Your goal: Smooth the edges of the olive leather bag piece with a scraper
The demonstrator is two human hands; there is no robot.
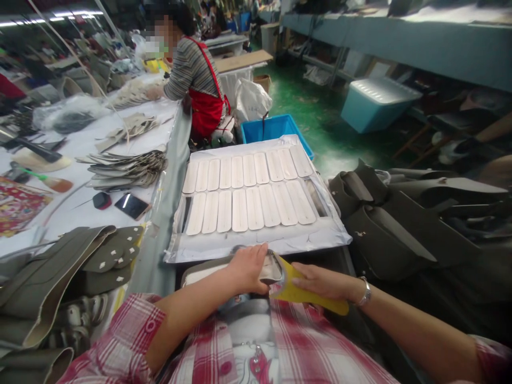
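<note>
My left hand (248, 266) rests palm down on a grey leather piece (200, 271) lying just in front of me, fingers curled over its shiny edge. My right hand (320, 281) grips a yellow flat tool (310, 296) that points back toward my right forearm, its tip against the same piece. Beyond my hands lies a white board (256, 242) carrying two rows of several cream oblong strips (246, 208).
Dark grey leather parts (384, 229) are piled at the right, olive leather parts (48, 282) at the left. A person in a red apron (200, 90) works at the long white table (80, 144). A blue bin (276, 128) and a phone (132, 205) are nearby.
</note>
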